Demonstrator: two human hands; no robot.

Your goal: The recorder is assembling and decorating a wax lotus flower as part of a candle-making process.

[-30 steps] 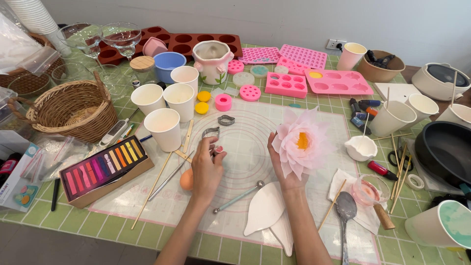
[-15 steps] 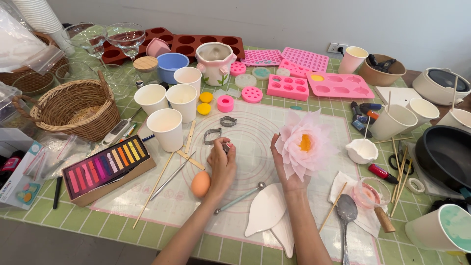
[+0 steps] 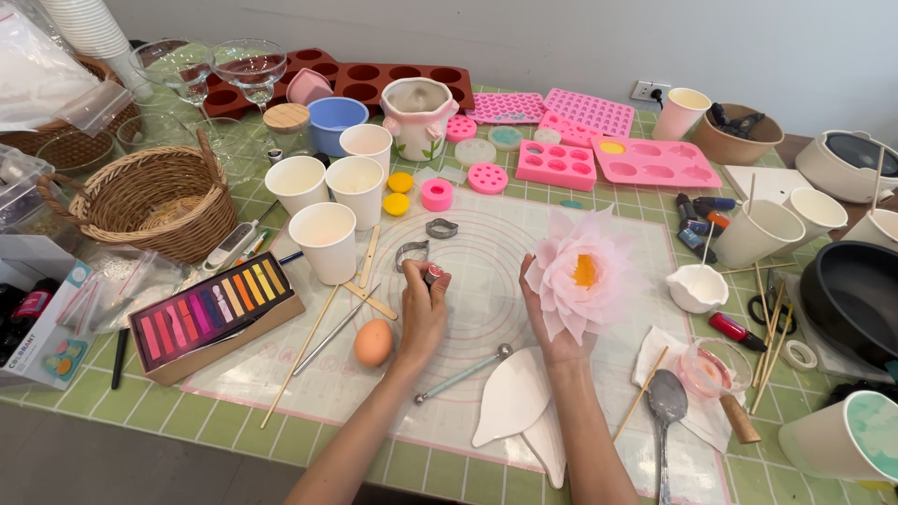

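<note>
My left hand [image 3: 423, 316] rests on the translucent silicone mat [image 3: 486, 234] and pinches a small silver and red object [image 3: 435, 273] at its fingertips. A metal cutter [image 3: 412, 254] lies just beside those fingers, and an orange egg-shaped piece [image 3: 373, 342] sits to the left of the wrist. My right hand [image 3: 552, 332] holds up a large pale pink flower [image 3: 585, 276] with a yellow centre, cupping it from below. A ball-tipped tool [image 3: 463, 372] and white petal shapes [image 3: 513, 397] lie between my forearms.
White paper cups [image 3: 323, 241] and a box of coloured pastel sticks [image 3: 210, 309] stand at the left, with a wicker basket [image 3: 154, 196] behind. Pink silicone moulds [image 3: 655, 161] are at the back. A spoon [image 3: 666, 411], a small white bowl [image 3: 697, 285] and a black pan [image 3: 856, 295] sit right.
My left hand has shifted slightly right and forward, leaving the egg-shaped piece fully in sight. The right hand still holds the flower in about the same place.
</note>
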